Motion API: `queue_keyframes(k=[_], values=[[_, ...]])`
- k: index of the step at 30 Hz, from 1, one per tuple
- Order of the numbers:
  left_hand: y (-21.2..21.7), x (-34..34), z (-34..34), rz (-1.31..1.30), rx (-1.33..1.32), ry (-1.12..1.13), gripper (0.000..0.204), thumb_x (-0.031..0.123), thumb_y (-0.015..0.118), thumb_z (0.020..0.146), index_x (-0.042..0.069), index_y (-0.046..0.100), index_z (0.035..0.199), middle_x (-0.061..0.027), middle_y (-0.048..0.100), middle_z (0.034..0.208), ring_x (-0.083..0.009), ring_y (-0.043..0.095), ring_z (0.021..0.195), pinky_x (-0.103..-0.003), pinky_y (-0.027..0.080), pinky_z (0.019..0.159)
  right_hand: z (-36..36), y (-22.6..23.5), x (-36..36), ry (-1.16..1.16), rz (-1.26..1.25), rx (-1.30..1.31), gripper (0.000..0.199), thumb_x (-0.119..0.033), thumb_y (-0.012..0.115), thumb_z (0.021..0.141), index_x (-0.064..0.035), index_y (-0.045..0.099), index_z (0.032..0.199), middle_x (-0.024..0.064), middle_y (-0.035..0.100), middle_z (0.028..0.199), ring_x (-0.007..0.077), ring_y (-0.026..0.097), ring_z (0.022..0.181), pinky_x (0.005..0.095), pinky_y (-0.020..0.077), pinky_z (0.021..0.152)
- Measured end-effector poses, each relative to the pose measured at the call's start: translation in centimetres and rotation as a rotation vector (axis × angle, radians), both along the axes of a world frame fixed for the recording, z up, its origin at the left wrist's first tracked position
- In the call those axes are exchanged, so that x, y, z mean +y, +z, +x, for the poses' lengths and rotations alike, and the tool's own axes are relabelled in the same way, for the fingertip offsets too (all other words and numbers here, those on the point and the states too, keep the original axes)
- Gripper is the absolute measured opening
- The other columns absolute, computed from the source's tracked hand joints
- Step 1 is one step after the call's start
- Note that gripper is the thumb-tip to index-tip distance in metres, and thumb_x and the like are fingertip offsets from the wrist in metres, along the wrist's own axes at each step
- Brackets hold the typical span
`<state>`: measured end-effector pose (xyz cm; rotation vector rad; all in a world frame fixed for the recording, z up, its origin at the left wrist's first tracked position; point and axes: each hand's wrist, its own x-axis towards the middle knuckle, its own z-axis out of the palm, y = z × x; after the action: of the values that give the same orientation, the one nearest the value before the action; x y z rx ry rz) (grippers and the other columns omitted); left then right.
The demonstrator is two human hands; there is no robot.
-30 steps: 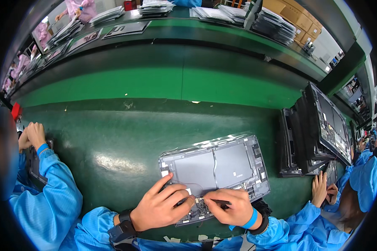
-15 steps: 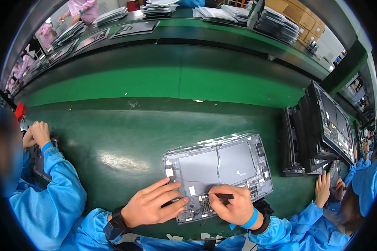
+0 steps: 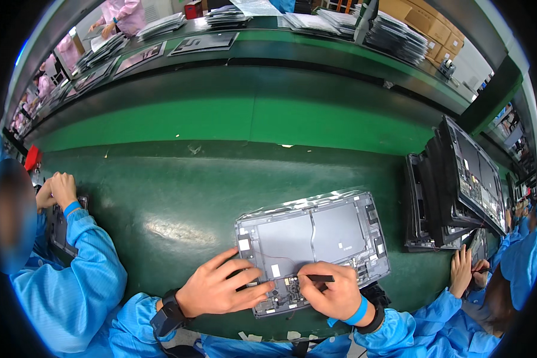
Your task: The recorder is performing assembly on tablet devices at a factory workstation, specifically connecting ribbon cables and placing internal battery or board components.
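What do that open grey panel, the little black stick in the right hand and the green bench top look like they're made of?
Grey panel: probably metal or plastic frame, matte, holding flat dark film-covered slabs.
Black stick: likely plastic, though too small to tell.
Green bench top: looks like rubbery matting, smooth, with soft glare.

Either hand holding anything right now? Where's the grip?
The right hand pinches a thin black tool near its middle. The left hand holds nothing; it lies flat on the grey device panel.

light: bright, overhead | glare: sheen on green table (image 3: 161, 227) | edges: strong fisheye bending, dark vignette
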<state>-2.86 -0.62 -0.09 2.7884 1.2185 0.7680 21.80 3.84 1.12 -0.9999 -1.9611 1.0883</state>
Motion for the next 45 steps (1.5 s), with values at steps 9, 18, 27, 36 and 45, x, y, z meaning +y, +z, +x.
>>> queue_keyframes(k=[9,18,27,36,45], values=[[-0.2,1.1,0.3,-0.268,-0.289,0.067,0.015,0.021,0.075,0.078,0.019,0.075,0.093,-0.0013,0.058,0.099,-0.0209,0.055,0.088,-0.032,0.043,0.077,0.0,0.1,0.1,-0.005,-0.03,-0.002,0.011,-0.001,0.07,0.08,0.001,0.066,0.091,0.0073,0.064,0.07,0.0131,0.063,0.056,0.0262,0.0513,0.052],[-0.4,-1.2,-1.8,-0.262,-0.371,0.079,0.025,0.015,0.074,0.076,0.018,0.078,0.1,-0.0084,0.061,0.103,-0.0276,0.062,0.099,-0.042,0.052,0.091,0.1,0.0,0.1,-0.011,-0.066,0.006,0.011,-0.001,0.07,0.082,0.002,0.067,0.092,0.0081,0.066,0.072,0.0117,0.063,0.056,0.0254,0.0519,0.052],[-0.2,0.1,-1.6,-0.147,-0.166,-0.027,0.029,0.017,0.076,0.075,0.02,0.074,0.104,-0.0035,0.06,0.102,-0.0223,0.062,0.092,-0.037,0.054,0.082,0.3,0.1,0.1,-0.002,-0.083,-0.005,0.012,0.0,0.07,0.081,0.0031,0.066,0.092,0.0087,0.067,0.075,0.011,0.065,0.058,0.024,0.0527,0.054],[-0.3,1.4,-2.0,0.057,0.006,-0.13,0.03,0.021,0.075,0.075,0.021,0.073,0.104,0.0019,0.061,0.099,-0.0151,0.061,0.087,-0.027,0.053,0.065,0.2,-0.1,0.0,-0.004,-0.061,0.001,0.012,0.0,0.07,0.081,0.003,0.066,0.092,0.0087,0.067,0.073,0.011,0.064,0.057,0.0243,0.0523,0.053],[-0.5,1.0,-2.3,-0.019,-0.066,-0.102,0.029,0.022,0.075,0.071,0.027,0.077,0.1,0.0038,0.062,0.098,-0.0142,0.062,0.086,-0.024,0.053,0.057,0.3,-0.2,-0.1,-0.017,-0.058,0.022,0.012,-0.001,0.07,0.081,0.0019,0.067,0.092,0.0069,0.064,0.068,0.0108,0.062,0.055,0.0248,0.0512,0.052]])
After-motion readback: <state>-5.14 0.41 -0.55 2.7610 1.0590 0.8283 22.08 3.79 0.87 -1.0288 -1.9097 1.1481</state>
